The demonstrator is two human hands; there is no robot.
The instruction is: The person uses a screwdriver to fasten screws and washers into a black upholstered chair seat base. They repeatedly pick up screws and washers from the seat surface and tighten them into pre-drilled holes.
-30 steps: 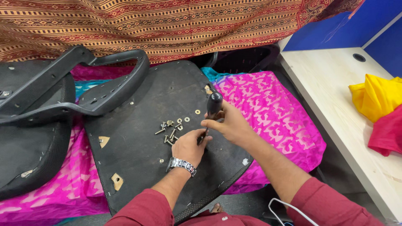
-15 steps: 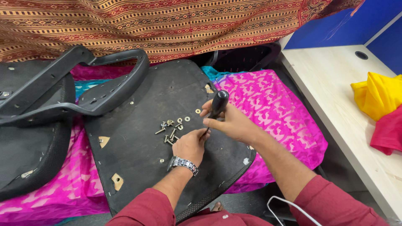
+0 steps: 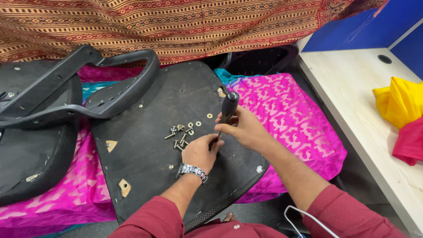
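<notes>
An upturned black chair seat board (image 3: 154,132) lies on pink patterned cloth (image 3: 291,119). My right hand (image 3: 246,130) grips the black handle of a screwdriver (image 3: 228,108), its shaft angled down toward the board. My left hand (image 3: 200,152), with a metal wristwatch, is pinched around the screwdriver's tip, which it hides. A small heap of loose screws and washers (image 3: 183,132) lies on the board just left of my hands.
A black chair armrest frame (image 3: 92,94) and a second seat pad (image 3: 35,145) lie to the left. A light wooden desk (image 3: 365,101) with yellow and red cloth (image 3: 403,114) stands to the right. Striped fabric hangs behind.
My right hand has tilted the screwdriver handle a little more upright and shifted slightly; my left hand stays at the tip. The screws have not moved.
</notes>
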